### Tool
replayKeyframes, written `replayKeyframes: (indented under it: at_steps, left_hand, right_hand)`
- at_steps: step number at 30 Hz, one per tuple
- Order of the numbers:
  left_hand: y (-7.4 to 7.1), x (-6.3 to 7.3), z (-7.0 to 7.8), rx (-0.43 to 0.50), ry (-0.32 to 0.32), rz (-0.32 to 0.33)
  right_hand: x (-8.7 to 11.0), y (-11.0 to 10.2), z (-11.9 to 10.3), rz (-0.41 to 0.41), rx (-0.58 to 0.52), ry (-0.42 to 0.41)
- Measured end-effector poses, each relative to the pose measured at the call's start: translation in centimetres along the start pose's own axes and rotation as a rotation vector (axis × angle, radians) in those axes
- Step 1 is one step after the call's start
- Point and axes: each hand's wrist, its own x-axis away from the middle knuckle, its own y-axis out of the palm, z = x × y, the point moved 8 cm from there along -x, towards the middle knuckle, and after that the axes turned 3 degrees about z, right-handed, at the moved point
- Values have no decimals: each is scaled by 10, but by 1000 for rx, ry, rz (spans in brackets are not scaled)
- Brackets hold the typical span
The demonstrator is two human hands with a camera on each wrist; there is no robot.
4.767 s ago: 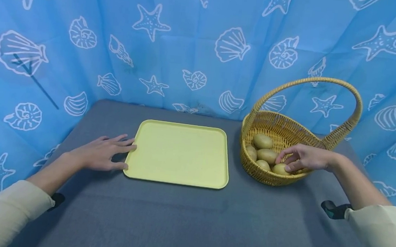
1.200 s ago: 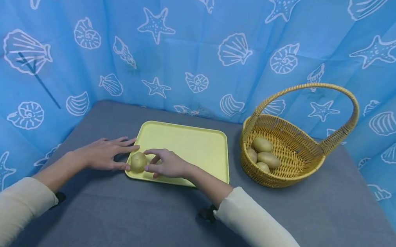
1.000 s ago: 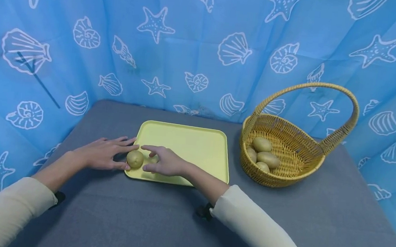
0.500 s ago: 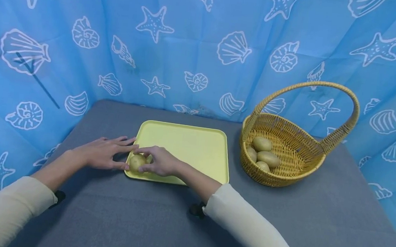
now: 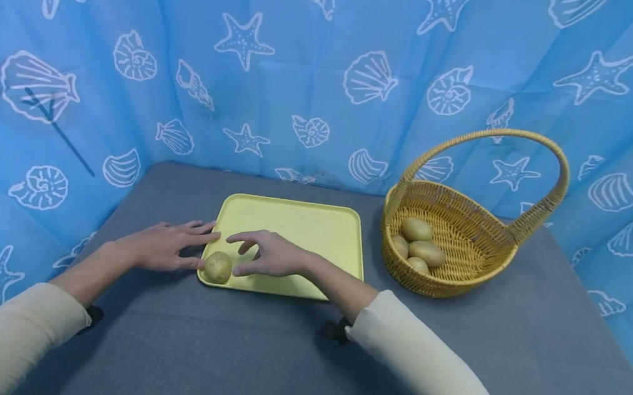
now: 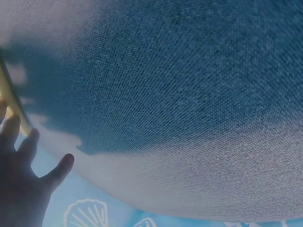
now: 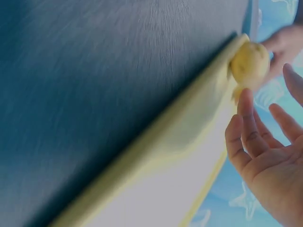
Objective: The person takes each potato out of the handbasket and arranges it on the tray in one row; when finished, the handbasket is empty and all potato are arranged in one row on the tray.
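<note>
On the yellow tray (image 5: 301, 246) a potato (image 5: 218, 267) stands in the near left corner, also visible in the right wrist view as a round yellow potato (image 7: 250, 64). My left hand (image 5: 168, 246) lies at the tray's left edge with fingers spread, the thumb tip right by the potato. Just right of the potato, over the tray, my right hand (image 5: 274, 255) has thumb and fingers parted around nothing; its thumb tip is close to the potato. In the right wrist view that hand (image 7: 272, 163) has loosely bent fingers.
A wicker basket (image 5: 491, 272) with a tall arched handle stands right of the tray. Several potatoes lie in its left half, among them an oval potato (image 5: 427, 253). Grey cloth (image 5: 212, 358) covers the table, and a blue shell-print curtain (image 5: 280, 94) hangs behind.
My right hand has carried a potato from the basket to the tray's near left corner. Since half a second ago its fingers have parted from the potato and drawn back right. The left hand stays put.
</note>
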Motion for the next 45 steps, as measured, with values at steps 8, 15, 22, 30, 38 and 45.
replayKeyframes:
  at_steps: [8, 15, 22, 30, 38, 45]
  left_hand:
    - [-1, 0, -1, -6, -19, -5]
    - [-2, 0, 3, -8, -14, -14]
    - [-1, 1, 1, 0, -22, -8]
    - [-1, 1, 1, -4, -7, -1]
    - [1, 1, -1, -14, -7, 2]
    - [2, 1, -2, -16, -13, 12]
  right_hand:
    - [56, -58, 8, 48, 33, 23]
    - [127, -106, 24, 85, 62, 62]
    - [187, -149, 47, 120, 81, 132]
    - [230, -183, 91, 77, -32, 279]
    - [253, -201, 137, 34, -76, 461]
    - [254, -205, 160, -5, -147, 630]
